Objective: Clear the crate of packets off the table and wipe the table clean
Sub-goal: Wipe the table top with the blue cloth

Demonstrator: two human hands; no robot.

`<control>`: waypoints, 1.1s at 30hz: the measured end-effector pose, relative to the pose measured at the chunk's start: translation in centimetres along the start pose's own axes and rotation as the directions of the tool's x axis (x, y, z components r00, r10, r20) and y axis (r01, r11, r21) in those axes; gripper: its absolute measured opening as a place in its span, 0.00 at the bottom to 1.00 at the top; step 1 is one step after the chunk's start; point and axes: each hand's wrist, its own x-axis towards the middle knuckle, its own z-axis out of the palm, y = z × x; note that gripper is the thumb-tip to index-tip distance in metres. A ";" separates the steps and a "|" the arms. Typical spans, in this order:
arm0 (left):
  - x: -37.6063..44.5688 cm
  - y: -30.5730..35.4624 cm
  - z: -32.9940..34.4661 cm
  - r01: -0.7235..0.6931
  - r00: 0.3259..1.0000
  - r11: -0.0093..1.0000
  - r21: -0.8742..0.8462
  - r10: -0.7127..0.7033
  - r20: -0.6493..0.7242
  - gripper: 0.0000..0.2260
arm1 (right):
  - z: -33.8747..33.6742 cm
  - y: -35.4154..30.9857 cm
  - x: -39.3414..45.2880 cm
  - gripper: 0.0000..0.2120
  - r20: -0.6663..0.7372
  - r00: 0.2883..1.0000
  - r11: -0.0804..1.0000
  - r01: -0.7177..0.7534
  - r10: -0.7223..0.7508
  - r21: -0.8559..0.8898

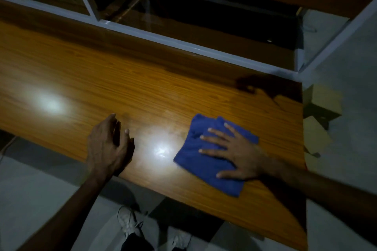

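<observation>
A folded blue cloth (206, 161) lies flat on the wooden table (102, 79), near its right end. My right hand (234, 151) presses down on the cloth with fingers spread and straight. My left hand (108, 144) hovers at the table's near edge, left of the cloth, fingers relaxed and holding nothing. No crate or packets are in view.
A grey-framed glass partition (163, 36) runs along the table's far edge. Cardboard boxes (320, 108) sit on the floor past the right end. My shoes (130, 222) show below the near edge. Two bright light reflections mark the tabletop.
</observation>
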 end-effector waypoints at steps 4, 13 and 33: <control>-0.1 0.2 0.1 -0.003 1.000 1.000 -0.001 0.003 -0.021 0.30 | -0.4 10.3 1.4 0.37 -0.012 0.938 0.938 -0.346 0.346 0.026; -0.1 0.2 0.0 -0.020 1.000 0.999 0.048 0.020 0.007 0.30 | -0.3 6.3 6.8 0.41 -0.031 0.265 0.259 -0.901 0.964 0.347; -10.7 15.2 8.9 -0.131 0.990 0.991 -0.006 0.131 0.049 0.32 | 1.2 11.6 -5.9 0.37 -0.084 0.773 0.774 -0.613 0.629 0.156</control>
